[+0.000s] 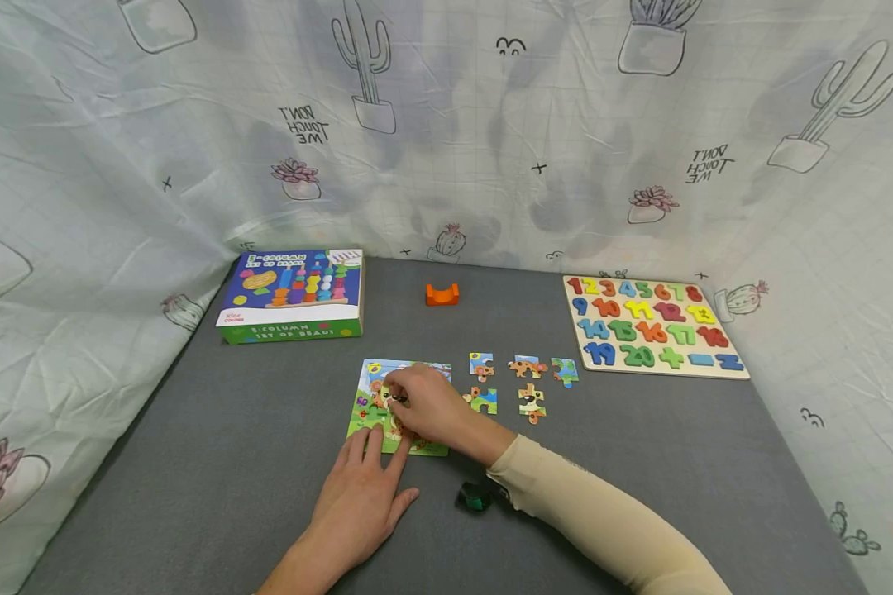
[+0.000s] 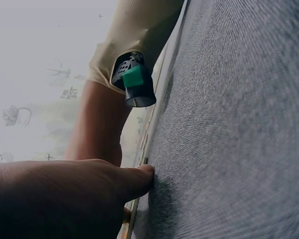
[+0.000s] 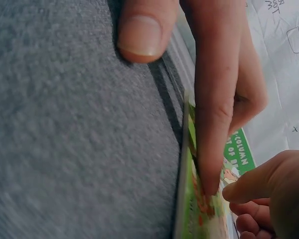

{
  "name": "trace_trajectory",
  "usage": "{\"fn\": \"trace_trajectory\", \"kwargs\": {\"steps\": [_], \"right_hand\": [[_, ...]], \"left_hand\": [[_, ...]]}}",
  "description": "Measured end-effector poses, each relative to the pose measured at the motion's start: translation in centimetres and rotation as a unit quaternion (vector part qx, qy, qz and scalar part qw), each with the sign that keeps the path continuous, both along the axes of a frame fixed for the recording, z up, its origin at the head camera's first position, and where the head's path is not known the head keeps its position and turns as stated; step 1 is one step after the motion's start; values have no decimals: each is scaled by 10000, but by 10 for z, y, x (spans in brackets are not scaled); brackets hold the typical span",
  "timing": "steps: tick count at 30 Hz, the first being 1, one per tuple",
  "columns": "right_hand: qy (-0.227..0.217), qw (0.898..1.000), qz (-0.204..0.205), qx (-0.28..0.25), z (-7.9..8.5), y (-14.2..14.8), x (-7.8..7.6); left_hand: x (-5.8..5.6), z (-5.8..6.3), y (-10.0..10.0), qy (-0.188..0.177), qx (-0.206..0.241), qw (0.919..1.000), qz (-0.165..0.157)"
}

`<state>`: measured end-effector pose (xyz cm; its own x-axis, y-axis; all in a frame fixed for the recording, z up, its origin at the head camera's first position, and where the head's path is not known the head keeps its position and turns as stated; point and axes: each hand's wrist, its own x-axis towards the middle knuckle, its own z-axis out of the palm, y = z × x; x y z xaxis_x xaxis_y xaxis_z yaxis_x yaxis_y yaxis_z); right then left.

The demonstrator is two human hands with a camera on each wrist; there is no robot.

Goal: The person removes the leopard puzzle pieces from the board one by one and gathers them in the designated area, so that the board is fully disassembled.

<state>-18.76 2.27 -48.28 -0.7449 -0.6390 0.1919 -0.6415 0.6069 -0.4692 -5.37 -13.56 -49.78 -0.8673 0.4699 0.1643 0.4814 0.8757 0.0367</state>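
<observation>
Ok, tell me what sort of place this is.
Probably a makeshift indoor play or recording corner: white cactus-print cloth hangs around a flat, grey fabric-covered table, where small, colourful printed jigsaw pieces lie.

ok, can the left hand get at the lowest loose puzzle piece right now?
Probably not easily: the right forearm lies between the left hand and that puzzle piece, so it would likely have to go over.

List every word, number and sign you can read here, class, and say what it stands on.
"5-COLUMN SET OF BEADS": bead box, top and green side.
"1" to "20", "+", "-": number board; last shape unclear.
"DON'T", "TOUCH": curtain, twice, upside down; third word unclear.
"x": curtain, several.
Red logo, bead box: too small to read.
Puzzle board: no legible text.
</observation>
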Motion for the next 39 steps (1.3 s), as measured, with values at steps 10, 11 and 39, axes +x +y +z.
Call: {"fn": "trace_trajectory", "kwargs": {"steps": [10, 11, 39], "right_hand": [[109, 9995, -182, -234, 9, 15, -1], [108, 9994, -170, -280, 10, 17, -1], [310, 9869, -1332, -857, 41, 145, 20]], "left_hand": [[1, 2, 1, 1, 15, 10000, 11], [1, 3, 1, -20, 7, 10000, 23], [0, 4, 2, -450, -78, 9987, 205]]}}
